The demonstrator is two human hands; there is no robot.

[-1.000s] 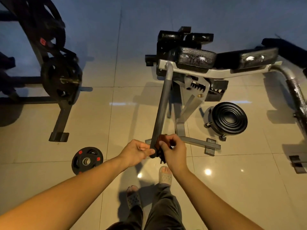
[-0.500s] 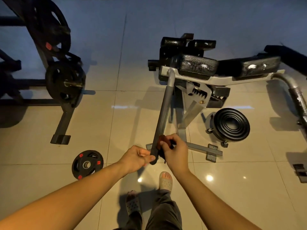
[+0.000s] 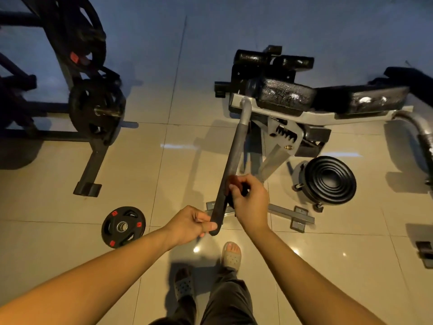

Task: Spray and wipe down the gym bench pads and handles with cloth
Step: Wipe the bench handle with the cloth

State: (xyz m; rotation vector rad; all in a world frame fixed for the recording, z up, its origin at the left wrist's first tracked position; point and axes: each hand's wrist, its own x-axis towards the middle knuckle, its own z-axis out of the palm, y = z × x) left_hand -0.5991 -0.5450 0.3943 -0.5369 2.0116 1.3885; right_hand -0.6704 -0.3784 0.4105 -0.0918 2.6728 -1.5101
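Gripping matte tubular handle [image 3: 232,156], crumpled cloth [image 3: 235,180]

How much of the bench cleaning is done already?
The bench pads glisten, so they look sprayed already. Now the left hand grips the end of the handle while the right hand holds the cloth against it. Probably left: the rest of that handle and the other handle at the right edge.

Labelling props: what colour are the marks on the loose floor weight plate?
Red marks on a black weight plate, head view.
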